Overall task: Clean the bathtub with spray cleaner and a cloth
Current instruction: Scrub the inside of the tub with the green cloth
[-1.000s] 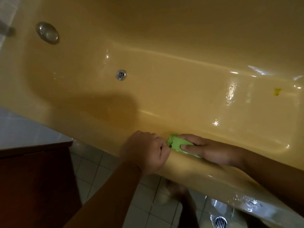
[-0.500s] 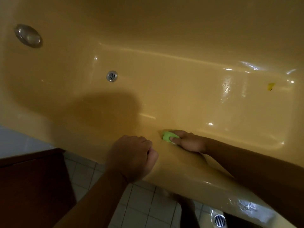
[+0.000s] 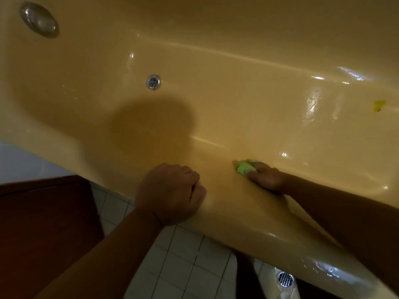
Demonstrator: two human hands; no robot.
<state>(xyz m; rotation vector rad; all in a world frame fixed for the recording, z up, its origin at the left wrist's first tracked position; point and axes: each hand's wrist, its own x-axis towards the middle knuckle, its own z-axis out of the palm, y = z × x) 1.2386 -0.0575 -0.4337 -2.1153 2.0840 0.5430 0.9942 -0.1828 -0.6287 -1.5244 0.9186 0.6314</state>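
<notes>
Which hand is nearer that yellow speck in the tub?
Right. The right hand, holding the green cloth against the near wall, lies left of the yellow speck; the left hand rests on the rim farther left.

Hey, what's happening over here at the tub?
A person is leaning over a yellow bathtub. Their right hand holds a green cloth against the tub's near inner wall, apparently wiping it. The left hand is a closed fist resting on the rim. No spray bottle is in view.

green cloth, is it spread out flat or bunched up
Bunched up: the green cloth is a small wad under the right hand, against the bathtub.
</notes>
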